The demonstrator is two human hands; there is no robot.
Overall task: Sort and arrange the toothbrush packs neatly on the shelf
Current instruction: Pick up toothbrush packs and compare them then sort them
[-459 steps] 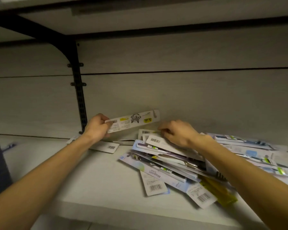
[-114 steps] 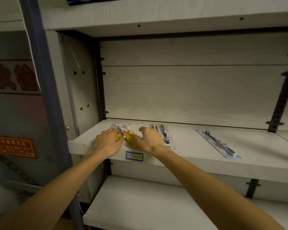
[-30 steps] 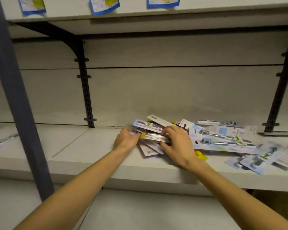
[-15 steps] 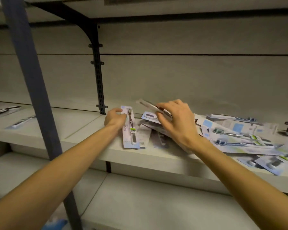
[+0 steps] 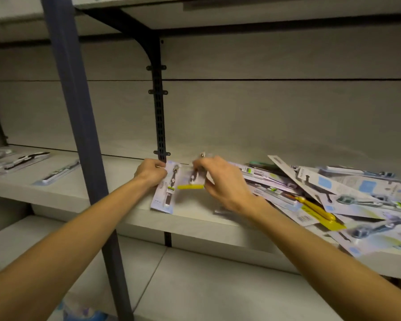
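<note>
A loose pile of toothbrush packs (image 5: 329, 195) covers the right part of the pale shelf (image 5: 195, 224). My left hand (image 5: 151, 172) grips the far end of a pale pack with a dark toothbrush (image 5: 164, 193), which lies lengthwise on the shelf left of the pile. Just to its right my right hand (image 5: 220, 179) pinches a second, blurred pack with a yellow stripe (image 5: 192, 181), held a little above the board. A yellow-handled pack (image 5: 315, 210) lies at the front of the pile.
A dark upright post (image 5: 79, 126) crosses the view on the left. A black slotted bracket (image 5: 159, 107) runs up the back wall behind my hands. Single packs (image 5: 56, 173) lie spaced along the left shelf section. A lower shelf (image 5: 183, 281) runs beneath.
My left hand has set its pack flat on the shelf. My right hand has drawn a pack out of the pile and brought it left, beside the first one.
</note>
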